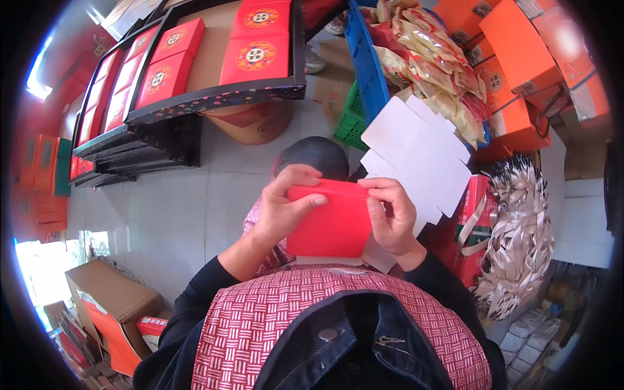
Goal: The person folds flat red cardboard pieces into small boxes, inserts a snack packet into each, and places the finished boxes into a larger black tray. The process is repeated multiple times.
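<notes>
Between my two hands, above my lap, is a plain red box [329, 227]. My left hand [286, 198] grips its left side, with the thumb on the near face and the fingers over the far edge. At the far right corner, my right hand [393, 218] pinches the edge between thumb and fingers. Just right of the box lie flat white cardboard blanks [419, 153] with cut flaps. Part of the box's underside and far side is hidden from me.
Black racks [214, 96] at the far left hold red boxes [255, 55] with round emblems. A blue crate [367, 58] of gold packets [422, 55] stands far right, near orange boxes [520, 45]. Bundled beige ribbons [517, 240] lie right; a brown carton [114, 292] stands left.
</notes>
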Action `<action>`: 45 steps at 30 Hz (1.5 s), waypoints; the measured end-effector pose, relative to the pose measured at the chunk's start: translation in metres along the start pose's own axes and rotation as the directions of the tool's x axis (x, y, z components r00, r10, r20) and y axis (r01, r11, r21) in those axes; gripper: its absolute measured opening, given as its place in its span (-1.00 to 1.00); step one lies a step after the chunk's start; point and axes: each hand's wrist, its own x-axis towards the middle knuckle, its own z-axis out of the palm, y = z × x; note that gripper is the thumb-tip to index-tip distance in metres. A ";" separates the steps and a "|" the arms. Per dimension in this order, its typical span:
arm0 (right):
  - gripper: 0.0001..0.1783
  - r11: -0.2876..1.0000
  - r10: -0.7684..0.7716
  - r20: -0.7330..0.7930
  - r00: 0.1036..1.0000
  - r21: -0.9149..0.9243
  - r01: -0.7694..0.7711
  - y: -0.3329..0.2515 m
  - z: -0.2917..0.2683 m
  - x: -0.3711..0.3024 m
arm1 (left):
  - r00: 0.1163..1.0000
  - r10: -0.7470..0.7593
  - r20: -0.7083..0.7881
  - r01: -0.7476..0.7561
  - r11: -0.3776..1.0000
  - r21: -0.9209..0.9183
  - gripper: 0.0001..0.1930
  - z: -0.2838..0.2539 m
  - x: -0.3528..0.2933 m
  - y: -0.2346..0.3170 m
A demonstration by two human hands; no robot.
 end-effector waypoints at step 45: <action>-0.64 0.897 -0.031 0.320 0.947 -0.408 0.167 -0.027 -0.157 0.145 | 0.836 -0.549 0.021 0.485 0.720 -0.497 -0.52 -0.068 0.022 0.013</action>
